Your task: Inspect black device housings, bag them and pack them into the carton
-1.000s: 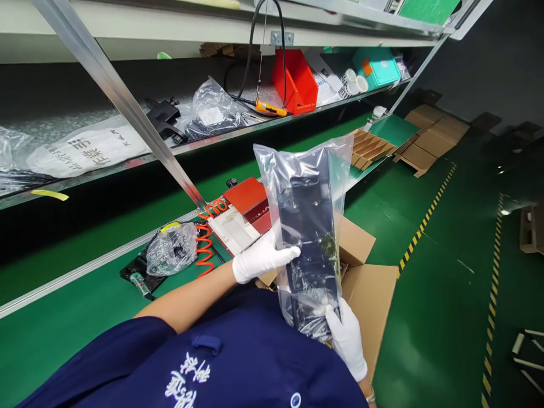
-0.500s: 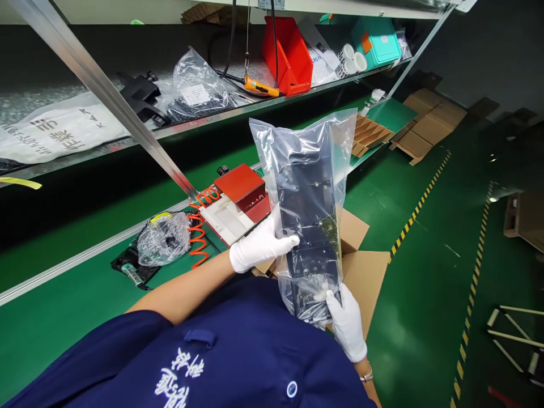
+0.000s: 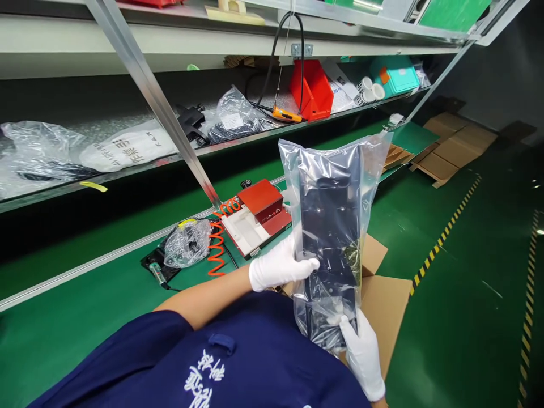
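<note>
Now in the holding step, you have a dark panel [image 3: 327, 221] in a clear bag [image 3: 293, 170] near a cardboard box [image 3: 386, 306], left hand [image 3: 279, 265] clamped on the bag's left side, right hand [image 3: 364, 352] lower right; slick plastic likely calls for both grips.

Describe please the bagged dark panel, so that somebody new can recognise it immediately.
Start from the navy shirt at the bottom of the view. Just above it, the white-gloved left hand and right hand hold a long dark panel inside a clear plastic bag. Unlike the white-labelled bag farther back, which no hand touches, this one is held by both.
</note>
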A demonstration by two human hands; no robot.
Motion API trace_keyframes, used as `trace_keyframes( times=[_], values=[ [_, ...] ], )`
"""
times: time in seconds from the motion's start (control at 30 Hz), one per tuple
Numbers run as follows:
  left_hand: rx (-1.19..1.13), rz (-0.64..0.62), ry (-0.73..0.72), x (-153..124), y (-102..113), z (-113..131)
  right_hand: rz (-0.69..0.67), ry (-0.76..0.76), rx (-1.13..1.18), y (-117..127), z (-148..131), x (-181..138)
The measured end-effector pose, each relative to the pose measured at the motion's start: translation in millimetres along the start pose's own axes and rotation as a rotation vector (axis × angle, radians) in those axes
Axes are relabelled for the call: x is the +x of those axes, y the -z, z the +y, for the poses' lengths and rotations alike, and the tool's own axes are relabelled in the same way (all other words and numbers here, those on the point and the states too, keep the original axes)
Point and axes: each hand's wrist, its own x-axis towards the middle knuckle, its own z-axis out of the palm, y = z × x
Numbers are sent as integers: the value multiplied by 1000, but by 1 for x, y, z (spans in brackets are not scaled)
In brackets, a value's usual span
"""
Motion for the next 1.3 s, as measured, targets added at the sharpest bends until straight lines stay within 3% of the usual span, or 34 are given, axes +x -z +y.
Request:
trace_keyframes(
  times=[0.53,1.0,1.17,1.3],
  values=[
    [-31,23,64,6,2,-2,-26,12,42,1,-14,-8],
    [-308,-18,104,20,-6,0,-48,2,55,17,-38,-14],
    [-309,38,131,19,-4,-6,29,31,14,19,-47,-20],
    [-296,84,125,14,1,-13,-16,20,59,16,-52,-26]
  ],
)
